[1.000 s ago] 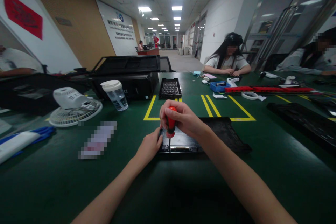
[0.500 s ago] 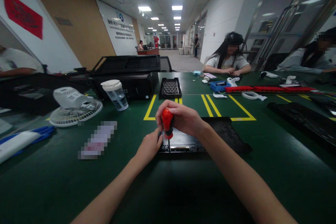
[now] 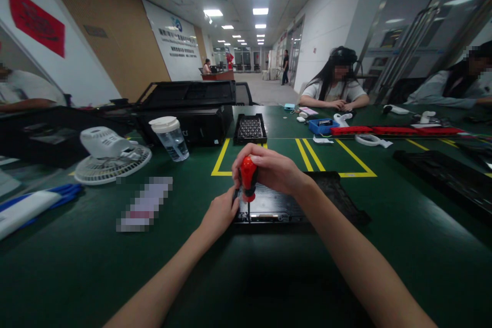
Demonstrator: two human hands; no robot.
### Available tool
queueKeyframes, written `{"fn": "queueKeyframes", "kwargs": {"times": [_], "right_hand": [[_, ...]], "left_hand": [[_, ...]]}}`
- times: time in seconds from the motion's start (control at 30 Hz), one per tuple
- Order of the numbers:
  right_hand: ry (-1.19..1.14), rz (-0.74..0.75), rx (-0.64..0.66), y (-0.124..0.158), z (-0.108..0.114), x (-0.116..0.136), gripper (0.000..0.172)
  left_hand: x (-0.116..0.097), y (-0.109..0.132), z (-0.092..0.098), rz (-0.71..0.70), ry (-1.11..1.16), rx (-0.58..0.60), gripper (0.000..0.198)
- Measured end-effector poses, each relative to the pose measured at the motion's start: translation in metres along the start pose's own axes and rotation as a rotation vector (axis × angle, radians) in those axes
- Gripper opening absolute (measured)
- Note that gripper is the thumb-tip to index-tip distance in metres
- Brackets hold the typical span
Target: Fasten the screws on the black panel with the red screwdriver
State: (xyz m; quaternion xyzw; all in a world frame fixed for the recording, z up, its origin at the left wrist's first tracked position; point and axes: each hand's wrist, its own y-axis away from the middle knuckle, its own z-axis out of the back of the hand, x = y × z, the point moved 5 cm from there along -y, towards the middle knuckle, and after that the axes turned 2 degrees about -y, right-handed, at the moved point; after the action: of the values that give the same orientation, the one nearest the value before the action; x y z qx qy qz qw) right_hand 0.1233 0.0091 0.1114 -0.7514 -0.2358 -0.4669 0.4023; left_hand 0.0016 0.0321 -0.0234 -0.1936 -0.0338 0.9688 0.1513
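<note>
My right hand (image 3: pixel 272 166) is closed around the red and black handle of a screwdriver (image 3: pixel 249 164). The screwdriver stands nearly upright, its dark shaft pointing down at the near left part of a flat black panel (image 3: pixel 330 195). A small light strip (image 3: pixel 265 217) shows along the panel's near edge, right of the shaft. My left hand (image 3: pixel 218 213) grips the panel's left end, its thumb bent along the edge; its other fingers are partly hidden. Whether the tip sits in a screw is too small to tell.
A black tray (image 3: pixel 250 138) of small parts stands beyond my hands. To the left are a lidded cup (image 3: pixel 175 146), a white fan (image 3: pixel 111 164) and a black case (image 3: pixel 203 130). Right lies another black panel (image 3: pixel 442 179). A person (image 3: pixel 334 87) sits across the table.
The screwdriver handle tilts slightly differently, and my right hand has shifted a little to the right. My left hand stays on the panel's left end.
</note>
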Motion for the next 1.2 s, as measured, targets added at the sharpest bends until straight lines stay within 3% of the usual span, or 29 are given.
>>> {"fn": "queueKeyframes", "kwargs": {"times": [1.2], "right_hand": [[0.084,-0.009,-0.011,0.0041,0.0017,0.0073,0.018]], "left_hand": [[0.0008,0.0000,-0.0005,-0.025,0.000,-0.018,0.026]]}}
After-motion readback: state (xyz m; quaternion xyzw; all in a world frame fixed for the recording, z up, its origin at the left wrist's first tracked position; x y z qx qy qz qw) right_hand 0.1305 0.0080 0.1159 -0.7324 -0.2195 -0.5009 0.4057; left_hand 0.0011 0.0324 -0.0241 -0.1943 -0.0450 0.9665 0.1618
